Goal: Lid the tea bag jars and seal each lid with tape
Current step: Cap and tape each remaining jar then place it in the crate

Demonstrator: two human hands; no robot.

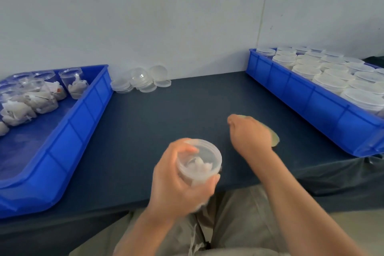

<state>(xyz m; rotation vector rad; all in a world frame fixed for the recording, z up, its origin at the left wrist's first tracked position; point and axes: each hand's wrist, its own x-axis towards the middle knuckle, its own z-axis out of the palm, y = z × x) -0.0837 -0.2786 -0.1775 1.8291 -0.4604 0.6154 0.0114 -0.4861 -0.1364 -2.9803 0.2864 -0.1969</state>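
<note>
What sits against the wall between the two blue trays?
In the head view, a cluster of loose clear lids, close beside the left tray.

- Blue trays: two.
- Hands: two, left hand and right hand.
- Hand-held jar: one.
- Tape roll: one.
- Open jars with tea bags: at least six, others cut off.
- Loose lids: small pile, number unclear.
- Lidded jars: about twenty visible.

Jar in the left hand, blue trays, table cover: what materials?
Jar: clear, slightly frosted plastic; tea bags show through. Blue trays: rigid moulded plastic, glossy, ribbed walls. Table cover: dark matte sheet, probably fabric or vinyl; it drapes and wrinkles over the edge.
</note>
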